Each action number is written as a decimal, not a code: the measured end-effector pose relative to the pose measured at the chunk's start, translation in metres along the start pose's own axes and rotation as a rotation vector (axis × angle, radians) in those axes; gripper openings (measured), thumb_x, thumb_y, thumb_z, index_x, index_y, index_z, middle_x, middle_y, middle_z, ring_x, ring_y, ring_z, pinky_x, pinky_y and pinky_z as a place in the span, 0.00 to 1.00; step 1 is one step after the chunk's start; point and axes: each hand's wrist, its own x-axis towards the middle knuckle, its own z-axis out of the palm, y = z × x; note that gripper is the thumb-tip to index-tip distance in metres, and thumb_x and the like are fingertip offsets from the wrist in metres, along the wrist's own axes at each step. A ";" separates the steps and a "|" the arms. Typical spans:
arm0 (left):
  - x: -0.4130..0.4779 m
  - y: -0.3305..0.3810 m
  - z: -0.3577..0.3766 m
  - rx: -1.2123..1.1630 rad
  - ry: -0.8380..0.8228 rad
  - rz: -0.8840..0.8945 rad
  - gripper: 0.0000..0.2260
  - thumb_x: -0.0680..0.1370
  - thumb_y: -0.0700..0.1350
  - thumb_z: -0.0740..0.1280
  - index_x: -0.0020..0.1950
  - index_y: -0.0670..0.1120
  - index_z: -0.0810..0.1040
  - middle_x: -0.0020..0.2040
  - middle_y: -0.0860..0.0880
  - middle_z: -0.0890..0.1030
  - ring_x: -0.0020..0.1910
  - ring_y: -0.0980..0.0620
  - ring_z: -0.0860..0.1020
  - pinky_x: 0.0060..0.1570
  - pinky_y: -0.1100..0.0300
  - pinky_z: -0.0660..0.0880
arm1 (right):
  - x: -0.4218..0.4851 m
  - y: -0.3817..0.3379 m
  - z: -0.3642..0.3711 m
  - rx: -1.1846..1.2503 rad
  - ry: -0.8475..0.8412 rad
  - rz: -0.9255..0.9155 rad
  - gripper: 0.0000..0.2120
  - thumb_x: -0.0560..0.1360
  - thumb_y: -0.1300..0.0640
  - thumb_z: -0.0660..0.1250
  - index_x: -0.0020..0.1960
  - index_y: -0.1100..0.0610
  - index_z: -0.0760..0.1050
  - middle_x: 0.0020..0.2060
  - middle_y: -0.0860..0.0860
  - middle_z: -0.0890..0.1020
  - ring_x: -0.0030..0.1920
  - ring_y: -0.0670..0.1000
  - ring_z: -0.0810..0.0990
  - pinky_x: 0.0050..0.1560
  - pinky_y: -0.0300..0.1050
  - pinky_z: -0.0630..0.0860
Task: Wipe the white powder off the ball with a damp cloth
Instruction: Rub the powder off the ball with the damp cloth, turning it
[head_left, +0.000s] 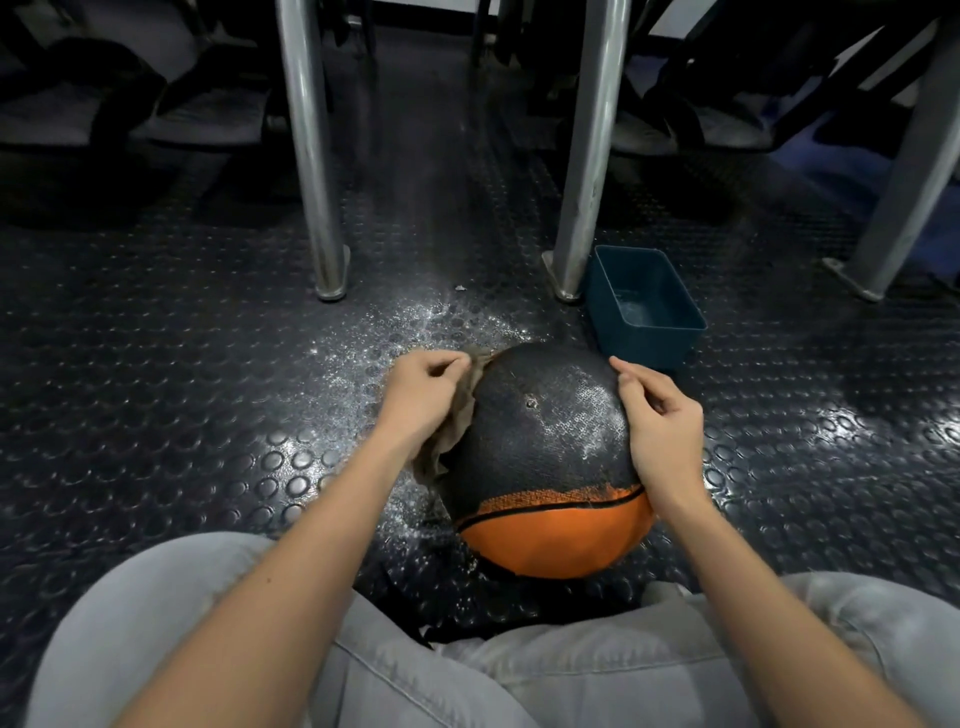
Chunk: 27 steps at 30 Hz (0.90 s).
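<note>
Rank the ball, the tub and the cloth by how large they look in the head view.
1. ball
2. tub, though it lies farther from the camera
3. cloth, partly hidden under the left hand, so its full size is unsure

One ball (540, 447), one cloth (457, 415), one tub (647, 347), two hands (423, 397) (660, 431).

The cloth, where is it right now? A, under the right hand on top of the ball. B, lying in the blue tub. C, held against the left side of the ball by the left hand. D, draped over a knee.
C: the left hand grips the brownish cloth against the ball's left side, while the right hand rests bare on its right side.
</note>
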 end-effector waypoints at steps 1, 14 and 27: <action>-0.005 0.008 0.001 0.030 -0.010 0.106 0.07 0.79 0.44 0.65 0.53 0.48 0.83 0.51 0.55 0.77 0.54 0.55 0.73 0.53 0.63 0.65 | 0.000 0.000 0.000 0.003 0.008 0.010 0.10 0.78 0.60 0.63 0.52 0.47 0.79 0.51 0.41 0.79 0.55 0.38 0.76 0.61 0.40 0.72; -0.006 0.000 0.004 -0.032 0.065 0.023 0.07 0.80 0.44 0.63 0.53 0.50 0.81 0.56 0.52 0.79 0.57 0.53 0.74 0.58 0.58 0.69 | 0.007 -0.003 0.006 -0.005 0.017 0.051 0.08 0.77 0.58 0.65 0.52 0.49 0.81 0.52 0.41 0.81 0.53 0.36 0.76 0.58 0.35 0.71; -0.006 0.002 0.005 -0.119 0.105 0.064 0.05 0.79 0.46 0.65 0.48 0.53 0.80 0.42 0.58 0.77 0.53 0.50 0.77 0.50 0.60 0.68 | 0.011 -0.007 0.016 -0.063 0.026 0.054 0.08 0.77 0.55 0.65 0.53 0.47 0.80 0.52 0.43 0.81 0.55 0.40 0.76 0.63 0.43 0.71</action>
